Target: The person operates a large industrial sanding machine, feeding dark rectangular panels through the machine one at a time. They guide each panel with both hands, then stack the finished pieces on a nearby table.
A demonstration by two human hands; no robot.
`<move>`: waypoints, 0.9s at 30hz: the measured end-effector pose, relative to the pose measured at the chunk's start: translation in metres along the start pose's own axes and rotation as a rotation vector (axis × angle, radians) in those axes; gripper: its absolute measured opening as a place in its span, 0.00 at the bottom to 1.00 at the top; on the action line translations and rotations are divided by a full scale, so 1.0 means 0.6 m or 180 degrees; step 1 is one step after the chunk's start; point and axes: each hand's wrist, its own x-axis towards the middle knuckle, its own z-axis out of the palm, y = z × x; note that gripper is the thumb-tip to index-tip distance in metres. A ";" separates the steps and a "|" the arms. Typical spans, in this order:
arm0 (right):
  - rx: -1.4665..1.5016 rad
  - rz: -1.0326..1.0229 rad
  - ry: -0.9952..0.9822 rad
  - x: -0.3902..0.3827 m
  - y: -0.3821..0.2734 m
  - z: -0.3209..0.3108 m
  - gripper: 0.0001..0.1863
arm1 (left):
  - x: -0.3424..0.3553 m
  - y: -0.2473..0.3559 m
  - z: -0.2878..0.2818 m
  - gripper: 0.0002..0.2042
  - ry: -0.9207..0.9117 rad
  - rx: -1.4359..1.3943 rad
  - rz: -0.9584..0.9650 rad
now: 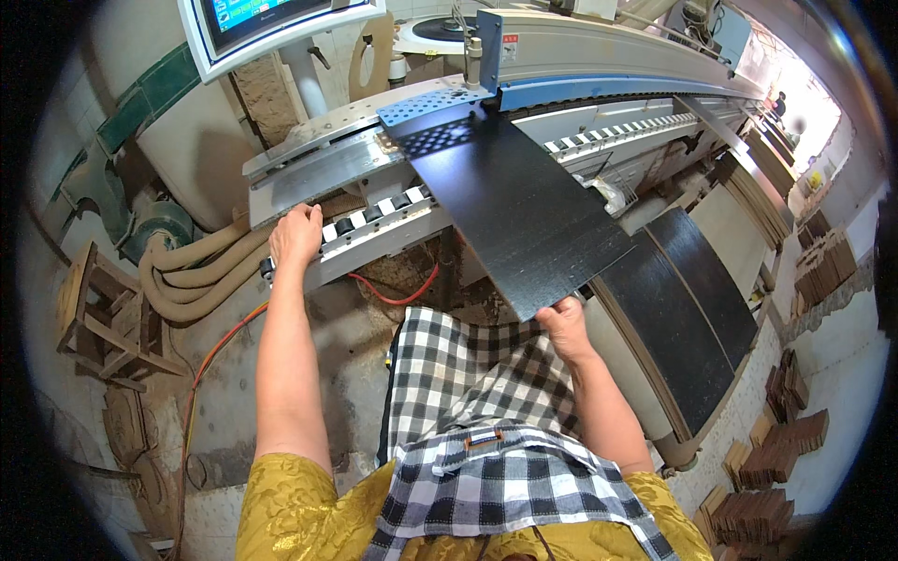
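A black flat board (514,201) lies slanted, its far end beneath a blue perforated guard (435,105) on a long edge-banding machine (617,56). At the board's near corner my right hand (564,329) is closed, thumb on top and fingers underneath out of sight. My left hand (297,234) rests at the left end of the machine, fingers curled over the edge of a metal rail (323,182). Beside that hand runs a roller track (374,217) with black and white rollers. The board's left edge passes over the right end of this track.
To the right, more black boards (687,309) lie on a stack. A screen (281,23) stands at upper left. Ribbed hoses (187,271) and a wooden stool (108,318) are on the left, with an orange hose (210,360) along the floor. Wood pieces (753,514) are piled at far right.
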 end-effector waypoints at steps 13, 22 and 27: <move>0.0066 -0.0058 0.1939 0.023 -0.018 -0.121 0.20 | 0.005 -0.004 0.005 0.19 -0.0008 -0.0010 0.0045; -0.5020 -0.0469 0.3497 -0.274 -0.018 -0.326 0.15 | 0.000 -0.006 0.001 0.19 0.0043 -0.0006 0.0019; -0.5643 0.1580 0.4341 -0.385 0.023 -0.413 0.28 | 0.005 -0.004 0.003 0.19 0.0029 0.0019 0.0047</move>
